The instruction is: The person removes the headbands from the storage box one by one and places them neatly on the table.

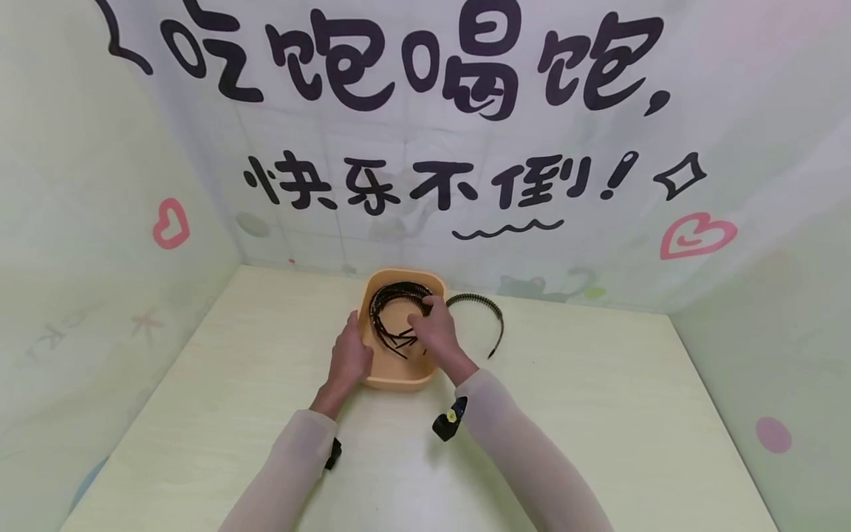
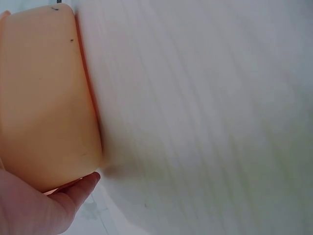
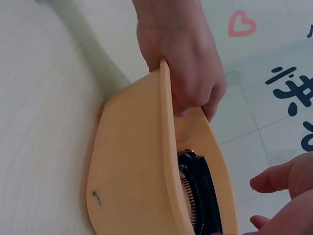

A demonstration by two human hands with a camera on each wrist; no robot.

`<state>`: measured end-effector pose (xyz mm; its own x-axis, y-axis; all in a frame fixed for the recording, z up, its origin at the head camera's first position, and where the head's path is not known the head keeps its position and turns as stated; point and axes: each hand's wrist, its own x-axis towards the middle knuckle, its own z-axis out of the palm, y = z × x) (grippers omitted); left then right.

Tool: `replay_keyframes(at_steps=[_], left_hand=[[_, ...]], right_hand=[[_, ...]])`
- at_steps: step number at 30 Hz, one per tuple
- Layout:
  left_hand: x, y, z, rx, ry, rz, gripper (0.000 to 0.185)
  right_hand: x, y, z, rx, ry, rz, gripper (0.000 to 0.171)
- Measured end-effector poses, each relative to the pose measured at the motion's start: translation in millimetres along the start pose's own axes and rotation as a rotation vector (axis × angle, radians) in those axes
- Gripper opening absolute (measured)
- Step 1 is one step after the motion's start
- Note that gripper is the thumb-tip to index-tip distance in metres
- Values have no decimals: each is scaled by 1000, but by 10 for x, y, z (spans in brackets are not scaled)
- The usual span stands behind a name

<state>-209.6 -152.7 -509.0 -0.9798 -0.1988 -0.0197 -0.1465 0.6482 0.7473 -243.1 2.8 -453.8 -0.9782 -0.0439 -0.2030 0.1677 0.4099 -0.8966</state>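
Note:
An orange plastic basin [image 1: 399,383] [image 2: 44,98] [image 3: 132,161] stands on the pale table, near its back. Several black toothed headbands [image 1: 392,295] [image 3: 198,196] lie inside it. My left hand [image 1: 349,362] [image 2: 34,210] [image 3: 186,63] grips the basin's left rim, fingers curled over the edge. My right hand [image 1: 435,329] [image 3: 286,196] reaches into the basin from the right and sits over the headbands. Its fingers are loosely bent, and the right wrist view shows nothing between them. One more black headband [image 1: 492,318] lies on the table just right of the basin.
The light wooden table [image 1: 598,414] is boxed in by printed fabric walls at the back [image 1: 465,185], left and right. A black wrist mount [image 1: 448,421] sits on the right forearm. Bare tabletop spreads around the basin.

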Motion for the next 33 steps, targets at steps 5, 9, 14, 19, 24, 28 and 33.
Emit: replay_keyframes(at_steps=[5,9,14,19,24,28,33], left_hand=[[8,-6,-6,1,-9,-3,75],[11,-16,-4,4,4,4,74],[6,-23,-4,8,3,2,74],[7,-17,-8,8,-4,-12,74],[0,-5,-12,18,-4,-17,74],[-4,4,-9,29,2,-11,74],[-7,13,-6,40,0,-6,74]], right_hand=[[53,12,-38,120,25,-14,52],[103,21,-48,272,-9,-3,58],[170,35,-50,346,-31,43,61],[193,38,-47,334,-44,19,33],[198,59,-15,345,-20,22,33],[193,64,-2,321,-5,29,40],[194,71,-13,283,12,27,43]])
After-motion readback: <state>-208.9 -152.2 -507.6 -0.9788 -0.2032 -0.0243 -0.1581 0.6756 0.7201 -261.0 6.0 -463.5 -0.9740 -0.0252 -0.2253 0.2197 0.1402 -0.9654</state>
